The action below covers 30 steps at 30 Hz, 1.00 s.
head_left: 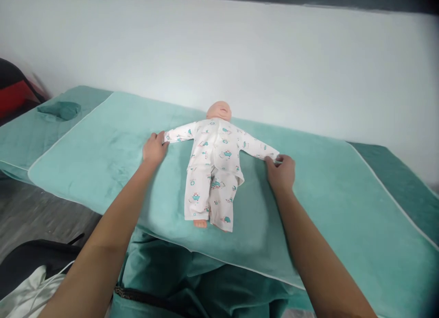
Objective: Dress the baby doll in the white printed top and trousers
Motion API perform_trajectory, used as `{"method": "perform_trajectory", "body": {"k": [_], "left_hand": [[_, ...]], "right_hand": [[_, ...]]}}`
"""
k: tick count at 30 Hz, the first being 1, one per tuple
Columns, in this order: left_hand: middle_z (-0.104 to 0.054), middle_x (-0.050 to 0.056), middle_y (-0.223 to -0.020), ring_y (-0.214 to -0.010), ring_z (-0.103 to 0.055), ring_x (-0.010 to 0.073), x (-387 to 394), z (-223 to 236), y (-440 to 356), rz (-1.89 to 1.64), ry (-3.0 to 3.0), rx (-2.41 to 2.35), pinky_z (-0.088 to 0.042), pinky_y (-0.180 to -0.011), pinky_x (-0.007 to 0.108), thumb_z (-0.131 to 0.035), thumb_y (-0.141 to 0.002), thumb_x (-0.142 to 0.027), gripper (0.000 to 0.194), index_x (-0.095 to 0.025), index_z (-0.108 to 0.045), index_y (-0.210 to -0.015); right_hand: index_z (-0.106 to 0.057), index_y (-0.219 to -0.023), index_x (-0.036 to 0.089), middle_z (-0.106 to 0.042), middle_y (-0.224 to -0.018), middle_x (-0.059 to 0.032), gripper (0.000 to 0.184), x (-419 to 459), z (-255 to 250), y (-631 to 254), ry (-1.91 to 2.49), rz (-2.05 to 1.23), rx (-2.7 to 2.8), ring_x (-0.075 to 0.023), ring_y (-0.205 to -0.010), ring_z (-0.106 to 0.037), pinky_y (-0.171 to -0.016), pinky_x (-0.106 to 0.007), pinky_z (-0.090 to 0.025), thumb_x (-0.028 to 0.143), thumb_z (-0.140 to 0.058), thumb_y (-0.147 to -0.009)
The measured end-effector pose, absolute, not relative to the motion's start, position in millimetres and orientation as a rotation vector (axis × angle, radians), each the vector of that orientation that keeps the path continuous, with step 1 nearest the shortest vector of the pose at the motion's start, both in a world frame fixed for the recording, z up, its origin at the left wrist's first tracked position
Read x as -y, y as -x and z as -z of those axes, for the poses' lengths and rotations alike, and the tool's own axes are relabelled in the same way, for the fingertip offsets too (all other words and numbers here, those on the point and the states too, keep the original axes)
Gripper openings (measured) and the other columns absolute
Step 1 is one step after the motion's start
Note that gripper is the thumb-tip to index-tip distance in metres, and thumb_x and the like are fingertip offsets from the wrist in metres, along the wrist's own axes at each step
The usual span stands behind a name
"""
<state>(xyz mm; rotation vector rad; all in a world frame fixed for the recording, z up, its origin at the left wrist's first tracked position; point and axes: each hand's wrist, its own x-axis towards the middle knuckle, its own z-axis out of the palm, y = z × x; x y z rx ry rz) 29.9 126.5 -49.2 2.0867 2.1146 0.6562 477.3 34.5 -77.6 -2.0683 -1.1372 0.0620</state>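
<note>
A baby doll (214, 162) in white printed pyjamas lies on its back on a light green mat (308, 208), arms spread wide, head (218, 110) toward the wall. My left hand (154, 148) is closed on the end of the doll's sleeve at the left. My right hand (281, 172) pinches the cuff of the other sleeve at the right. One bare foot (200, 223) shows below a trouser leg.
The mat covers a teal padded table (394, 172) against a white wall (240, 57). A face hole (60, 110) dips into the table's left end. A red and black object (13, 94) stands at far left. Dark and white cloth (30, 281) lies at lower left.
</note>
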Motion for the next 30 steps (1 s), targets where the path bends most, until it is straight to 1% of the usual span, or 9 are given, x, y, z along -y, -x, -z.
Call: {"method": "perform_trajectory", "body": {"k": [3,6,9,13,16,21,23,26,30], "left_hand": [[-0.063,0.012,-0.126,-0.108,-0.064,0.0310,-136,49,-32,-0.689,-2.160,-2.107,-0.047,-0.084,0.039,-0.044,-0.098,-0.028,0.046,-0.029,-0.058,-0.141],[-0.063,0.012,-0.125,-0.106,-0.063,0.0300,-143,50,-31,-0.786,-2.161,-2.139,-0.044,-0.083,0.039,-0.038,-0.097,-0.019,0.046,-0.028,-0.061,-0.137],[-0.063,0.013,-0.122,-0.104,-0.061,0.0309,-146,52,-29,-0.818,-2.114,-2.220,-0.043,-0.081,0.040,-0.037,-0.096,-0.016,0.048,-0.027,-0.062,-0.135],[-0.062,0.014,-0.119,-0.111,-0.056,0.0329,-147,53,-29,-0.753,-2.092,-2.303,-0.044,-0.083,0.042,-0.038,-0.093,-0.015,0.049,-0.027,-0.064,-0.134],[-0.060,0.015,-0.126,-0.116,-0.054,0.0333,-146,53,-28,-0.761,-2.074,-2.327,-0.045,-0.090,0.044,-0.042,-0.089,-0.014,0.049,-0.026,-0.067,-0.130],[-0.053,0.012,-0.150,-0.133,-0.049,0.0295,-138,50,-27,-0.841,-2.221,-2.187,-0.039,-0.106,0.043,-0.043,-0.083,-0.008,0.061,-0.022,-0.061,-0.140],[-0.053,0.009,-0.154,-0.141,-0.046,0.0271,-135,50,-29,-0.818,-2.341,-2.039,-0.035,-0.111,0.043,-0.041,-0.087,-0.010,0.058,-0.022,-0.061,-0.140],[-0.059,0.009,-0.150,-0.142,-0.048,0.0246,-135,51,-33,-0.838,-2.356,-1.946,-0.028,-0.117,0.043,-0.036,-0.097,-0.021,0.048,-0.022,-0.062,-0.138],[-0.061,0.011,-0.147,-0.137,-0.052,0.0248,-139,53,-33,-0.796,-2.216,-2.041,-0.030,-0.114,0.042,-0.030,-0.104,-0.035,0.049,-0.019,-0.060,-0.139]], "right_hand": [[-0.062,-0.122,0.016,-0.065,-0.117,-0.0174,0.046,-60,80,-493,2.197,-0.028,1.189,-0.0296,-0.102,-0.059,-0.094,-0.047,-0.046,0.042,-0.063,-0.084],[-0.062,-0.123,0.017,-0.066,-0.116,-0.0163,0.041,-77,81,-499,2.187,-0.070,1.264,-0.0281,-0.100,-0.059,-0.094,-0.045,-0.046,0.034,-0.059,-0.086],[-0.063,-0.118,0.015,-0.065,-0.112,-0.0153,0.036,-86,82,-505,2.115,-0.038,1.246,-0.0271,-0.100,-0.058,-0.097,-0.045,-0.045,0.028,-0.057,-0.085],[-0.062,-0.113,0.015,-0.061,-0.111,-0.0151,0.031,-87,87,-513,2.043,0.065,1.126,-0.0271,-0.101,-0.056,-0.100,-0.047,-0.044,0.023,-0.053,-0.084],[-0.062,-0.112,0.015,-0.058,-0.119,-0.0180,0.033,-82,90,-516,2.012,0.106,1.077,-0.0282,-0.107,-0.056,-0.102,-0.048,-0.044,0.021,-0.053,-0.081],[-0.063,-0.127,0.011,-0.055,-0.141,-0.0219,0.047,-71,90,-507,1.969,0.158,1.300,-0.0309,-0.134,-0.049,-0.115,-0.048,-0.037,0.020,-0.047,-0.083],[-0.062,-0.133,0.011,-0.053,-0.150,-0.0209,0.050,-67,89,-500,1.977,0.133,1.449,-0.0306,-0.139,-0.047,-0.118,-0.047,-0.035,0.023,-0.043,-0.089],[-0.057,-0.143,0.012,-0.051,-0.155,-0.0194,0.054,-61,88,-491,2.040,0.062,1.602,-0.0316,-0.143,-0.046,-0.119,-0.050,-0.036,0.031,-0.041,-0.095],[-0.050,-0.149,0.008,-0.046,-0.159,-0.0224,0.060,-51,90,-484,2.146,0.030,1.598,-0.0330,-0.147,-0.043,-0.119,-0.053,-0.035,0.035,-0.044,-0.096]]}}
